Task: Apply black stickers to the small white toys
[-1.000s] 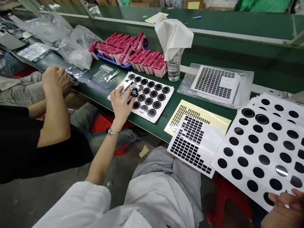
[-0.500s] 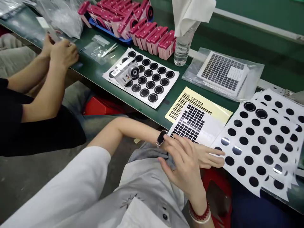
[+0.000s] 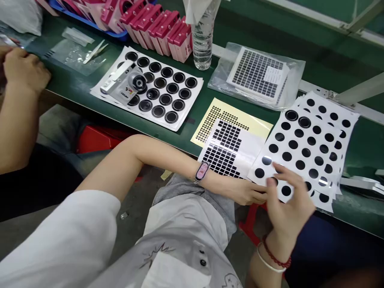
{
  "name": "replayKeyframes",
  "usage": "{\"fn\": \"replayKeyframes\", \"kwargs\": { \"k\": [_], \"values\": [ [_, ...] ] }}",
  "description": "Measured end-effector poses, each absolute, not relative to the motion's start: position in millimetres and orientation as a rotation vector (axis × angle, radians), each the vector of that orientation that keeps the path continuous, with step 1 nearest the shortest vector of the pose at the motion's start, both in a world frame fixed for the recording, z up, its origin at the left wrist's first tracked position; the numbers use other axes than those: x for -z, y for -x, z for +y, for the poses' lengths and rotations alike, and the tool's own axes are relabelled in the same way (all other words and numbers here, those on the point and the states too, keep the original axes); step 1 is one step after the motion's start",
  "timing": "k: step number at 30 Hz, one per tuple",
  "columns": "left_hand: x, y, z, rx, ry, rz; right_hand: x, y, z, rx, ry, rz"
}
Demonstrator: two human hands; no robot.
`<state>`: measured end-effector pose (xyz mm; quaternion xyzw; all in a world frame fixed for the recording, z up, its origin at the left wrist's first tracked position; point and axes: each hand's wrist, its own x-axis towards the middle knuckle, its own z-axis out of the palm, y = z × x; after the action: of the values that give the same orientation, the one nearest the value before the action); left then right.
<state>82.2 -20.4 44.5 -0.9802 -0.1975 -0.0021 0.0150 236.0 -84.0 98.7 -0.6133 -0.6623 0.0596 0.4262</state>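
My right hand (image 3: 288,204) lies on a white sheet of black round stickers (image 3: 300,138), its fingers apart on the dots. My left hand (image 3: 246,191) sits at that sheet's lower edge, its fingers partly hidden behind my right hand. A small white and silver camera body (image 3: 123,82) lies on a white sheet of black rings (image 3: 177,94), away from both hands. To the left, a co-worker's hand (image 3: 25,70) is at the bench edge.
The green bench holds rows of pink camera bodies (image 3: 159,30), a water bottle (image 3: 202,44), tweezers (image 3: 94,52), a bagged sheet of black squares (image 3: 258,74), a yellow sheet of tiny rings (image 3: 228,114) and a sheet of black squares (image 3: 223,150). A red stool (image 3: 99,140) stands below.
My left hand has left the camera body, which now lies on the ring sheet, and has moved right to the dot sheet. My right hand has risen onto that sheet. The view has shifted.
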Motion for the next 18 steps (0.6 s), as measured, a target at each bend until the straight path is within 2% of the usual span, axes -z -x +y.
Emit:
{"fn": "replayKeyframes", "kwargs": {
  "k": [3, 5, 7, 9, 13, 18],
  "values": [
    [-52.9, -72.5, -18.6, 0.291, 3.104, -0.092, -102.3, -307.4, -90.8, 0.216, 1.926, -1.299],
    [-51.2, -53.6, -21.4, 0.434, 3.068, -0.023, -105.9, -355.9, -98.3, 0.389, 2.123, -1.071],
    [-37.0, -27.5, -20.4, 0.514, 3.075, -0.251, -107.1, -395.3, -102.6, 0.465, 2.241, -0.935],
    [-12.1, -2.7, -13.8, 0.556, 3.163, -0.511, -102.7, -425.1, -98.5, 0.488, 2.304, -0.876],
    [29.0, 12.4, -5.9, 0.666, 3.272, -0.617, -87.8, -468.7, -79.6, 0.365, 2.291, -0.927],
    [19.2, -14.2, -22.5, 0.484, 3.165, -0.663, -84.2, -468.1, -59.7, 0.211, 2.272, -1.065]
  ]
}}
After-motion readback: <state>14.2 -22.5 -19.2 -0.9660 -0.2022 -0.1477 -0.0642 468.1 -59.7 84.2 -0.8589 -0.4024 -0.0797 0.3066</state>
